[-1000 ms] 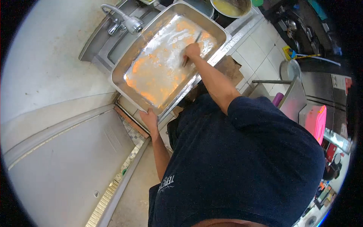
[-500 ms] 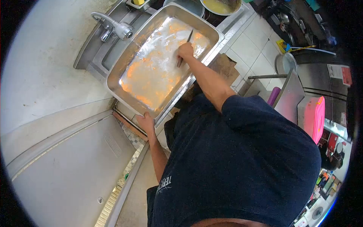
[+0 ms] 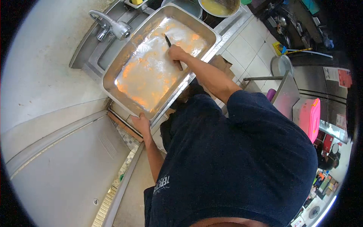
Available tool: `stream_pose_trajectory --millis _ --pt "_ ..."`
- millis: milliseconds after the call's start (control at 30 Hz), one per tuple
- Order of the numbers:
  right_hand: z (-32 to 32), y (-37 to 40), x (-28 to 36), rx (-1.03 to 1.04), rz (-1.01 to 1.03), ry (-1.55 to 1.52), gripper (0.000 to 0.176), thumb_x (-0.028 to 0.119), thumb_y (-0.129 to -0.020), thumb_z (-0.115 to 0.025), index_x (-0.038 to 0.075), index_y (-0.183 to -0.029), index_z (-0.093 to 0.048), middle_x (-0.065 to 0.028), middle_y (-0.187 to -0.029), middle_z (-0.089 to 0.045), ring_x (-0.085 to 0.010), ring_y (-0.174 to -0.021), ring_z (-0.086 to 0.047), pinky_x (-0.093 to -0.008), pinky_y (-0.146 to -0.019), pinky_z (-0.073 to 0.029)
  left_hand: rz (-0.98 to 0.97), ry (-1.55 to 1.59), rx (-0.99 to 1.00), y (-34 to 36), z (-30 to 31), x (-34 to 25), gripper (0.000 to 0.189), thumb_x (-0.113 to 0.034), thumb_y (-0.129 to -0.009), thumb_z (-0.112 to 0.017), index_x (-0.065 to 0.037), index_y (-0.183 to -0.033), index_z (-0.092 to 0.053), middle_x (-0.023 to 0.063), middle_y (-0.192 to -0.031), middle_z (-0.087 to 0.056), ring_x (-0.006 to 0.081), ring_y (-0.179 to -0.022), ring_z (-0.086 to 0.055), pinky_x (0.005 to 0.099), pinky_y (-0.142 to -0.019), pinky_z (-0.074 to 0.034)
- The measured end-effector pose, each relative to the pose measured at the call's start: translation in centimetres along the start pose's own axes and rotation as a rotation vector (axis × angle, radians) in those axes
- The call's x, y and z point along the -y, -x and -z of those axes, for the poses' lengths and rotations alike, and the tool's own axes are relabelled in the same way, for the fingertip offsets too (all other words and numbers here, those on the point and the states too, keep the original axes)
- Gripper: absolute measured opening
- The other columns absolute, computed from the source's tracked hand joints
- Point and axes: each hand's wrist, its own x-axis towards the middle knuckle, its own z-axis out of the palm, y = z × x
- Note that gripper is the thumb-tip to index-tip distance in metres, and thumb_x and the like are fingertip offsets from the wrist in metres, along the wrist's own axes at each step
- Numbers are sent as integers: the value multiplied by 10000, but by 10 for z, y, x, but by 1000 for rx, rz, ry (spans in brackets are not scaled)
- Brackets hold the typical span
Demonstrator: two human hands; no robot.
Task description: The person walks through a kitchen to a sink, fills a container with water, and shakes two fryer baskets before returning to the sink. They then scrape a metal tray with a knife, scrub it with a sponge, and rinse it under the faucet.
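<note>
A large rectangular metal pan [image 3: 120, 64] rests tilted across the sink edge in front of me. Orange residue [image 3: 129, 70] is smeared over its bottom, with a cloudy wet film between the patches. My right hand [image 3: 177, 53] is closed around a knife [image 3: 168, 40] with a dark narrow blade and a brown handle. The blade points away from me, low over the pan's bottom; whether its tip touches is hard to tell. My left hand [image 3: 141, 123] grips the pan's near corner, thumb at the rim and the other fingers partly hidden.
A faucet [image 3: 120, 30] stands over the sink left of the pan. Behind are a pot with yellowish liquid [image 3: 218, 6] and a yellow sponge [image 3: 137, 2]. To the right are a metal table [image 3: 283, 90] and a pink-lidded container [image 3: 314, 119].
My right hand has moved the knife left across the pan, and the blade now points further left. My left hand stays at the pan's corner. The whole view has shifted slightly.
</note>
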Motion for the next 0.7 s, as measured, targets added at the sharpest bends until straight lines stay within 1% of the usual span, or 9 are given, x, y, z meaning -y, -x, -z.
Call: stream_pose_trajectory --millis 67,100,133,200,267,333,467,600,700 --pt "39 19 12 214 -109 -147 187 79 -563 -668 -49 -688 -613 -238 -808 -613 -326 -794 -618 -369 -661 -503 0 55 -3 -1 -5 7 338 -80 -758 -489 74 -1055 -442 249 -996 -538 384 -942 -511 383 -832 -369" --pt "31 25 7 -102 -147 -98 133 70 -561 -652 -39 -624 -608 -246 -709 -605 -325 -696 -627 -378 -617 -505 -12 121 1 -7 -8 16 331 -82 -759 -484 71 -1050 -448 250 -991 -541 386 -937 -515 387 -827 -373" --pt "27 19 8 -97 -128 -93 133 70 -561 -652 -39 -624 -608 -246 -709 -605 -325 -696 -627 -378 -617 -505 -2 127 -15 -15 -12 27 331 -82 -759 -484 71 -1050 -448 250 -991 -541 386 -937 -515 387 -827 -373" --pt "40 24 26 354 114 -6 129 84 -583 -619 -41 -613 -607 -257 -709 -599 -321 -700 -626 -375 -603 -503 121 72 24 -22 -19 48 321 -83 -760 -478 65 -1044 -456 253 -982 -547 390 -936 -519 394 -823 -377" --pt "58 32 31 457 97 -41 188 103 -617 -582 -51 -721 -615 -254 -804 -604 -323 -787 -616 -369 -644 -500 73 98 46 -19 -18 43 310 -74 -759 -472 51 -1043 -465 252 -979 -554 390 -939 -524 394 -813 -388" --pt "72 22 20 185 122 128 239 123 -692 -530 -29 -861 -603 -227 -872 -609 -313 -824 -609 -371 -661 -497 -2 159 17 -14 -8 18 303 -64 -758 -468 40 -1043 -472 251 -979 -558 389 -943 -527 392 -805 -396" --pt "120 -14 58 40 509 690 234 134 -841 -401 86 -963 -595 -155 -904 -623 -269 -825 -620 -398 -630 -504 -4 123 -27 -5 -2 9 303 -35 -754 -477 17 -1052 -477 239 -965 -574 388 -928 -546 380 -777 -424" --pt "148 -50 101 -215 1033 931 202 201 -832 -448 122 -879 -628 -110 -770 -630 -260 -790 -627 -386 -611 -506 -109 203 -64 -6 -5 14 304 -26 -752 -480 18 -1053 -475 248 -947 -579 392 -924 -550 386 -770 -433" --pt "165 -69 130 -291 1119 948 265 261 -814 -470 106 -684 -641 -83 -648 -590 -234 -694 -613 -382 -597 -479 -140 197 -71 -9 -7 19 309 -32 -749 -471 22 -1053 -464 267 -928 -572 407 -918 -541 415 -768 -434"
